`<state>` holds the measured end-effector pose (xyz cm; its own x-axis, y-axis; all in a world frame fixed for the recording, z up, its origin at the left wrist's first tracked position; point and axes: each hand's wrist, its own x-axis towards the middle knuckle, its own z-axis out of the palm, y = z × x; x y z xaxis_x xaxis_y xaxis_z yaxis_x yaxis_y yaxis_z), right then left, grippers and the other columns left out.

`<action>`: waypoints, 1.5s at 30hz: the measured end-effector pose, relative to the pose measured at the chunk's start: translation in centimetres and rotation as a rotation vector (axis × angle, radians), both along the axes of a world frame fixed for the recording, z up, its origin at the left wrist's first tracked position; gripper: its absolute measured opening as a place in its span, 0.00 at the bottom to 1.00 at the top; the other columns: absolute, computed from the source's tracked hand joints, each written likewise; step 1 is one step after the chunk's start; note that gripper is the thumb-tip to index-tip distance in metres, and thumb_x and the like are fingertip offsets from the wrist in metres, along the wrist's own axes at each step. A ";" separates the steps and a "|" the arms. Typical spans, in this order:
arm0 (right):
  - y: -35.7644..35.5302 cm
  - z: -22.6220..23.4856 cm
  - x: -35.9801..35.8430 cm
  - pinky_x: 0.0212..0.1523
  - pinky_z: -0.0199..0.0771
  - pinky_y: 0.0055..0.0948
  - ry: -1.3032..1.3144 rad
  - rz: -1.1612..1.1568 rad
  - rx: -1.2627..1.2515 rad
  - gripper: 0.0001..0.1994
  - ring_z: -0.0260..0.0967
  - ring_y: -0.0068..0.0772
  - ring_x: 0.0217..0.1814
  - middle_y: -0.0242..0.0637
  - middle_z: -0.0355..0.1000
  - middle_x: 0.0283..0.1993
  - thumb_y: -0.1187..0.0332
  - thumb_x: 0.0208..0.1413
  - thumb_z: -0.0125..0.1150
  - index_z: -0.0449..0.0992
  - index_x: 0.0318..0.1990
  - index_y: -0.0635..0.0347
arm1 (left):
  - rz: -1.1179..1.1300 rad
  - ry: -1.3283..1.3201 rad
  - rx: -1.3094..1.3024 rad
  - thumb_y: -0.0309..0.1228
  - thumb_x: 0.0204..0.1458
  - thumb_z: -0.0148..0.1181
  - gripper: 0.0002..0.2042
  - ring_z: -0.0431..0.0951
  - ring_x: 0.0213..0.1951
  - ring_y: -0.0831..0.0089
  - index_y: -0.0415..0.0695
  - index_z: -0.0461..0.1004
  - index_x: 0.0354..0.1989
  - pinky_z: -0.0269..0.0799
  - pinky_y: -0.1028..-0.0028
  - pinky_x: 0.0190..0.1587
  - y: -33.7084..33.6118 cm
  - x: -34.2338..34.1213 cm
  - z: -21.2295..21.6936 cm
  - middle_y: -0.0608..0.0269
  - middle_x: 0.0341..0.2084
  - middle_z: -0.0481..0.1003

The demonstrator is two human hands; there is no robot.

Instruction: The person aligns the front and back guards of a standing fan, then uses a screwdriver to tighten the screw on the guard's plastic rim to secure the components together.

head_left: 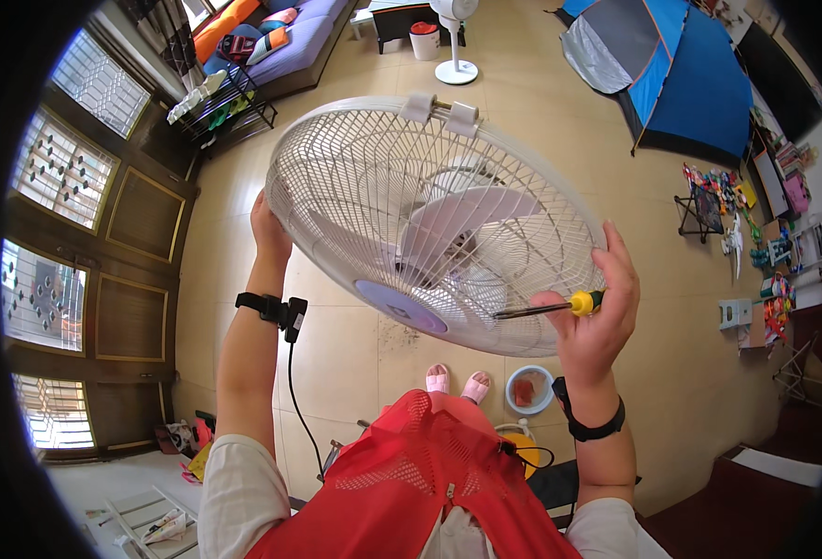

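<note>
A round white fan head (471, 207) is held up in front of me, tilted, its wire cage around pale blades. My left hand (271, 228) grips the cage's left rim; the fan partly hides its fingers. At the right rim is my right hand (606, 312), fingers along the edge. Tucked by its thumb is a screwdriver (583, 303) with a yellow and dark handle, its metal shaft pointing left across the cage. Two light clips (462, 118) sit on the far rim. A pale lilac round badge (401, 306) marks the cage's near side.
On the floor by my feet stands a light blue basin (529, 389) with something reddish inside. A white stand fan (455, 71) and a red-lidded bin (424, 42) are farther off. A blue tent (695, 84) fills the far right, a sofa (304, 37) the far left.
</note>
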<state>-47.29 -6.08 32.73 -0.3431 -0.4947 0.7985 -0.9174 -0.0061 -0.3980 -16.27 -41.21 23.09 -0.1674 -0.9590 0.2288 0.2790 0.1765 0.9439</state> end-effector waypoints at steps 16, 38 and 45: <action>0.2 -0.1 -0.3 0.51 0.67 0.38 0.030 -0.017 -0.029 0.34 0.68 0.49 0.52 0.55 0.68 0.55 0.44 0.42 0.65 0.65 0.49 0.61 | -0.123 0.083 0.166 0.30 0.59 0.46 0.14 0.75 0.42 0.74 0.36 0.70 0.48 0.70 0.75 0.46 0.1 -0.3 0.9 0.60 0.40 0.75; 0.3 -1.1 -1.1 0.47 0.71 0.37 0.063 -0.016 -0.063 0.31 0.69 0.50 0.46 0.56 0.69 0.52 0.43 0.48 0.60 0.66 0.47 0.62 | -0.206 -0.177 0.052 0.29 0.61 0.43 0.16 0.71 0.48 0.74 0.37 0.65 0.56 0.70 0.75 0.49 -0.5 0.9 0.3 0.61 0.47 0.70; 0.3 -1.3 -1.1 0.46 0.72 0.38 0.079 -0.015 -0.081 0.30 0.69 0.50 0.45 0.56 0.69 0.52 0.43 0.51 0.58 0.67 0.47 0.63 | -0.157 -0.316 -0.033 0.29 0.61 0.44 0.14 0.73 0.42 0.75 0.37 0.66 0.53 0.71 0.75 0.45 0.0 0.8 0.4 0.63 0.43 0.71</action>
<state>-48.41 -5.76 31.41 -0.2841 -0.4229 0.8605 -0.9462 -0.0215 -0.3230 -15.52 -41.19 23.54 -0.3800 -0.9087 0.1727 0.0002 0.1866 0.9824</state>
